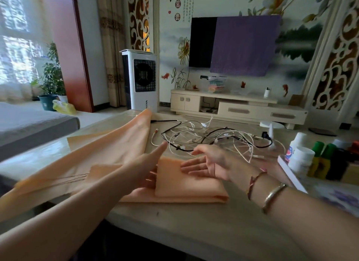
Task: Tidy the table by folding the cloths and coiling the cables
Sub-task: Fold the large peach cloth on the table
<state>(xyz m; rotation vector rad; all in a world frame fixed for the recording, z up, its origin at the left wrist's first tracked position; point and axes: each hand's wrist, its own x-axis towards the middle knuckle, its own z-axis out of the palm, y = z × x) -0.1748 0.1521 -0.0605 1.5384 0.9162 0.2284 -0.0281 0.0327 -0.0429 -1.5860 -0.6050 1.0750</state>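
Peach-orange cloth covers the near left of the bench (194,222): a folded cloth (186,185) lies flat close to the front edge, its right fold ending about midway along the bench, and a larger loose cloth (116,144) runs from the far left corner down and over the left edge. The left hand (147,169) reaches in with fingers straight, its fingertips tucked at the left edge of the folded cloth's top layer. The right hand (206,163) is spread open, palm turned left, fingers resting lightly on the top of the same cloth; neither hand grips anything. Just beyond the hands sits a tangle of white and black cables (213,140), uncoiled, spreading across the middle toward the far edge. On the right, white and green bottles (310,157) crowd a tray at the bench's right edge. Bare bench surface lies between the folded cloth and the front edge.
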